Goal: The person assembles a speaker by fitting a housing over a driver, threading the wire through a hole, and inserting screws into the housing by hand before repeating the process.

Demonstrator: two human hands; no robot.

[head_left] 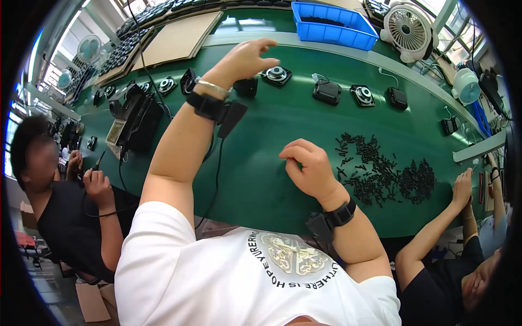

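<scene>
My left hand [247,60] is stretched toward the far side of the green table [244,163], thumb and fingers apart with nothing seen between them. Just past its thumb lies a square black speaker [277,75] with a round silver centre. A black speaker part [246,87] sits partly hidden below that wrist. Over the middle of the table, my right hand [310,165] has its fingers curled together; whatever they may hold is hidden. To its right, many small black stick-like pieces [375,168] are spread out, with a denser heap [417,181] beside them.
Further speakers [362,95] and black speaker housings [327,92] stand in a row along the far side. Beyond them are a blue bin [334,27] and a fan [409,31]. A black device [136,122] with cables stands left. Co-workers' hands [99,187] are at both sides.
</scene>
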